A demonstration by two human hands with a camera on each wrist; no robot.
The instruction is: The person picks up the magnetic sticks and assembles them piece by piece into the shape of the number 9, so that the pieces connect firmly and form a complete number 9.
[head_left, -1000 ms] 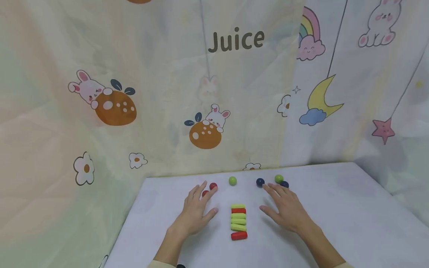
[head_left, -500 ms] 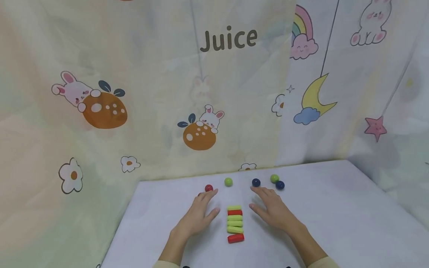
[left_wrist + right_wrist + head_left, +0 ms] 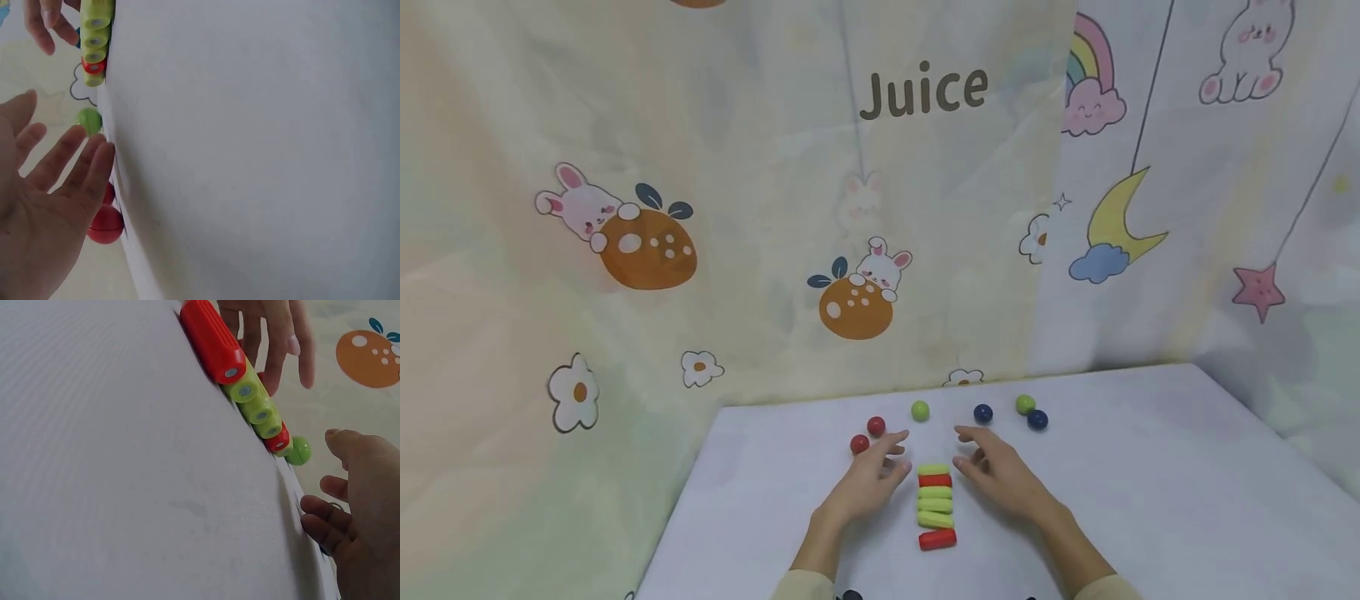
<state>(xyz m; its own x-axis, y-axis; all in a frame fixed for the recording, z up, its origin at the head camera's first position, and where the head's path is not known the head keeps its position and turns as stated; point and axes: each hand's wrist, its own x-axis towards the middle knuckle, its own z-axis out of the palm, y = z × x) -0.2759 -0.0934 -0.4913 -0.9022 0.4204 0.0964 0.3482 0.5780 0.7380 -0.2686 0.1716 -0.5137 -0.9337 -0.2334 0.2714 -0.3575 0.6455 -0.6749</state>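
White tabletop (image 3: 1150, 483) spread out widest; over it hung the left hand (image 3: 867, 485), ten o'clock from the row of rods (image 3: 936, 493), and the right hand (image 3: 1006, 482) at two, thumbs and fingers apart, gripping nothing; six rods deep, that row ended in a ribbed red rod (image 3: 937, 539) at six o'clock, stiff, light plastic by the look, best pinched mid-length; next, glossy balls, likely slippery rollers to cup at the widest part: red ball (image 3: 876, 426) near eleven, green ball (image 3: 921, 410) at twelve, navy ball (image 3: 982, 413) at one; smallest, grey end discs (image 3: 231, 373), perhaps magnets.
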